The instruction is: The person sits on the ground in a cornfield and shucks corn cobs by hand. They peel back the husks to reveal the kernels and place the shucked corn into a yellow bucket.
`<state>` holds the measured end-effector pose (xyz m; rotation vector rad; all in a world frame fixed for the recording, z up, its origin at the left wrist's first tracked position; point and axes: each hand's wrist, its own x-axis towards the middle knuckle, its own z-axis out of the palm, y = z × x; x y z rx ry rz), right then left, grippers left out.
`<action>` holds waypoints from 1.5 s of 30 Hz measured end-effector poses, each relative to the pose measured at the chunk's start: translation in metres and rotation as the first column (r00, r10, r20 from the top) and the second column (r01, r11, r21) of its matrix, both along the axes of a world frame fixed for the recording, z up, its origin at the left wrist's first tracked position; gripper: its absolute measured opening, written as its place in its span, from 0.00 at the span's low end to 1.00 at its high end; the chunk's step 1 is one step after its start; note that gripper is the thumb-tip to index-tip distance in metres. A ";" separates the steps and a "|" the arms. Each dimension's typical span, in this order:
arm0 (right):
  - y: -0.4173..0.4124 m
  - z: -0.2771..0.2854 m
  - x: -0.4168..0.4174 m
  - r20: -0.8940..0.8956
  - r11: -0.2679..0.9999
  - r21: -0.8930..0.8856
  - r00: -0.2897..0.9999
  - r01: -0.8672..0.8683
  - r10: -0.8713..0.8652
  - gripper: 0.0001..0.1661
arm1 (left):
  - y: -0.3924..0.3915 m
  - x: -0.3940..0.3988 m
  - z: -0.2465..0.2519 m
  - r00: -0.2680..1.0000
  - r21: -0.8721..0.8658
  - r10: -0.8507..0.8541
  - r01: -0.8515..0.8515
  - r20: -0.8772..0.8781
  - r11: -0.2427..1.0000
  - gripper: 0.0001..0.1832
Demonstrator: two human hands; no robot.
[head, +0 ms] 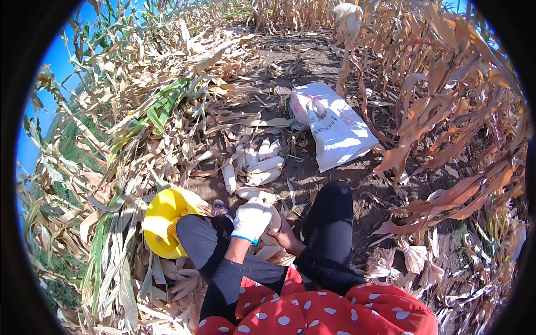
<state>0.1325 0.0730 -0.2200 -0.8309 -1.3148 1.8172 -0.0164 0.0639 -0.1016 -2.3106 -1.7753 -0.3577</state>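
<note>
Between my knees, my left hand (252, 218), in a white knitted glove with a blue cuff edge, is closed on the husk of a corn ear (274, 218). My bare right hand (286, 238) grips the same ear from the right, lower down. Some of the ear is hidden by the glove. Just ahead on the soil lies a pile of corn ears in pale husks (264, 164). A yellow plastic bucket (153, 226) with yellow corn in it stands tilted beside my left knee.
A white woven sack (335, 125) bearing writing lies on the soil ahead to the right. Dry cut corn stalks (138, 138) are heaped along the left. Standing dry corn plants (444, 113) line the right side. Loose husks (414, 255) lie beyond my right leg.
</note>
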 end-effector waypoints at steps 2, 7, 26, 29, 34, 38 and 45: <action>-0.001 0.002 0.000 0.035 0.998 0.054 0.999 0.039 -0.041 0.38 | 0.004 0.005 -0.001 0.997 0.101 -0.001 0.008 -0.073 0.995 0.09; -0.003 0.026 0.005 0.130 0.967 0.192 0.972 0.167 -0.194 0.36 | 0.013 0.018 -0.014 0.988 0.147 0.156 -0.152 -0.015 0.977 0.07; 0.065 0.096 -0.022 -0.429 0.909 -0.415 0.886 -0.021 -0.175 0.28 | 0.014 0.055 0.009 -0.695 -0.326 0.293 0.089 0.657 0.941 0.10; 0.087 0.102 -0.020 -0.333 0.863 -0.503 0.913 0.039 -0.236 0.32 | -0.005 0.039 -0.003 0.836 0.397 -0.209 -0.012 0.507 0.918 0.11; 0.159 0.099 0.005 -0.349 0.738 -0.663 0.822 0.123 -0.450 0.35 | -0.061 0.032 0.028 0.307 -0.443 0.366 0.236 0.878 0.865 0.10; 0.140 0.096 -0.004 -0.117 0.872 -0.405 0.930 0.275 -0.347 0.28 | -0.068 0.023 -0.013 0.890 -0.564 0.162 0.122 0.426 0.817 0.15; 0.112 0.089 -0.014 0.386 0.980 0.194 0.914 0.049 -0.122 0.23 | -0.036 0.001 -0.010 0.485 -0.392 0.452 -0.225 0.749 0.892 0.31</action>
